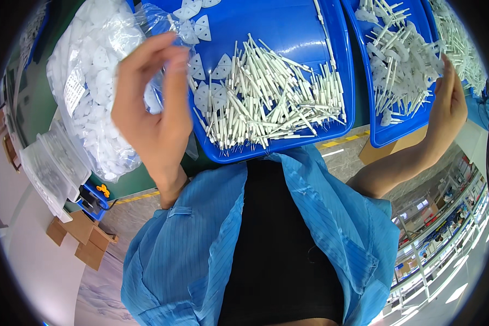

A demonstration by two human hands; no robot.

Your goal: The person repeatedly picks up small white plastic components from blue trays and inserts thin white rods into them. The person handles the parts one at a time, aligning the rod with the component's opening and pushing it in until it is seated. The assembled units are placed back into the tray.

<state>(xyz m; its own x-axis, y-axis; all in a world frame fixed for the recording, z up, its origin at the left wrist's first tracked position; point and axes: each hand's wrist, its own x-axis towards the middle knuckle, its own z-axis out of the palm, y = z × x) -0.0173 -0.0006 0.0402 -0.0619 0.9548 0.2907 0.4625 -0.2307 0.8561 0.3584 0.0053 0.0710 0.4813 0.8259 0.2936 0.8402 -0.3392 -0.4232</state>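
My left hand [155, 114] is slightly blurred, held above the left rim of the middle blue tray [288, 19]. Its thumb and fingers curl together at the tips; whatever may be between them I cannot make out. Thin white rods with metal pin ends [271, 98] are heaped in that tray, with white fan-shaped plastic pieces [221, 66] along its left side. Over on the right, my right hand [451, 100] reaches to the far side of another blue tray [383, 136]. Its fingertips pinch at a whitish plastic piece [439, 49] beside a pile of rods joined to plastic pieces [399, 60].
A clear bag full of white plastic pieces [100, 81] lies left on the green table [130, 185]. Near it stand clear plastic containers [54, 163] and a small blue bin [95, 204]. More rods [464, 43] are heaped at the far right. Cardboard boxes [84, 236] sit below left.
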